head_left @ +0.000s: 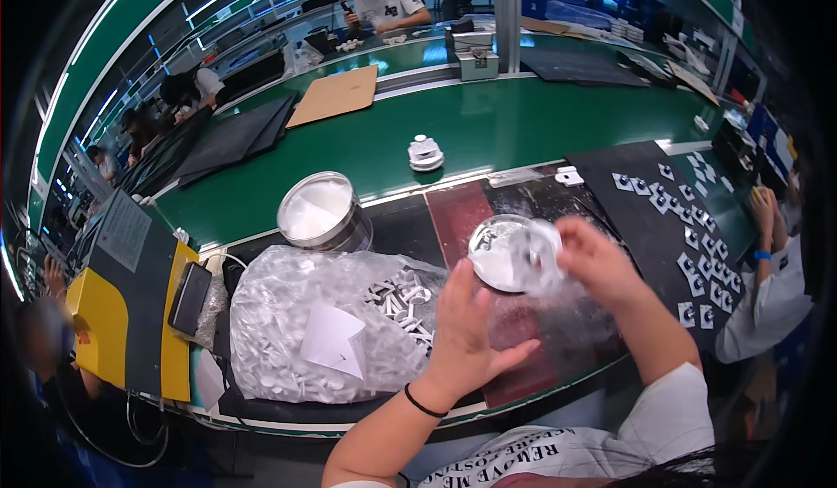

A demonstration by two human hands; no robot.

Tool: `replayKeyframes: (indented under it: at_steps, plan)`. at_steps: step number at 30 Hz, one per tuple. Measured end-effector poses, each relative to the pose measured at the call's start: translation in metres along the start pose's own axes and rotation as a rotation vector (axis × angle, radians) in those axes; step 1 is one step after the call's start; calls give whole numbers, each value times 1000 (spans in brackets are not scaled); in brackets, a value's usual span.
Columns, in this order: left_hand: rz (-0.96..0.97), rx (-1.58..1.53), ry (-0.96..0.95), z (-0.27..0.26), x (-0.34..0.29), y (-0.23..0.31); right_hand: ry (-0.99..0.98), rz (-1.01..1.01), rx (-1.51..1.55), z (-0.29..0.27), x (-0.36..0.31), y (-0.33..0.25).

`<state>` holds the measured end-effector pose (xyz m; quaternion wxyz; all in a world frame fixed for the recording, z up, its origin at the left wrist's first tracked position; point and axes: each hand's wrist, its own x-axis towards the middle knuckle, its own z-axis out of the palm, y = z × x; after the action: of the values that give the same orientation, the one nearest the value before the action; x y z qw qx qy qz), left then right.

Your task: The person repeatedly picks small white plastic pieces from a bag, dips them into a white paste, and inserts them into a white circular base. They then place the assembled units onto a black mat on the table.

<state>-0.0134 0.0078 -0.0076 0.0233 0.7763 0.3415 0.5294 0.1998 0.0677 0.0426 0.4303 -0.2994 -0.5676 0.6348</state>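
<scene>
Over the dark red and black work mat (459, 218) sits a round, shallow dish (490, 265) with white material inside. My left hand (464, 331) is beside its near-left edge, fingers stretched up and thumb spread away; its fingertips come close to the rim, and I cannot tell whether they touch. At the dish's right side, my right hand (597, 261) pinches a clear, round piece like a plastic lid (540, 257). Motion blurs this clear piece, which overlaps the dish. Left of my left hand lies a big clear plastic bag (279, 313) full of small white and black parts.
A clear tub (324, 213) of white material stands behind the bag. A yellow and grey machine (131, 313) is at left. White stacked parts (425, 154) rest on the green belt (506, 117). Small white pieces cover a black sheet (623, 204) near a co-worker's hand (764, 209) at right.
</scene>
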Motion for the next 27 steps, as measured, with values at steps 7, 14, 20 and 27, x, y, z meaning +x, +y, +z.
replayKeyframes:
  at_steps: [7, 14, 20, 27]
  plan:
    - [-170, -475, -360, 7, -3, 15, 3, 256, 589, 11, -92, 55]
    - [-203, -443, -467, 8, -8, 18, 87, 316, 415, 26, -110, 52]
    - [-200, -273, -499, 11, -9, 21, 198, 290, 292, 32, -113, 44]
    - [-139, -155, -510, 8, -3, 20, 761, -178, -1258, -31, -178, 31]
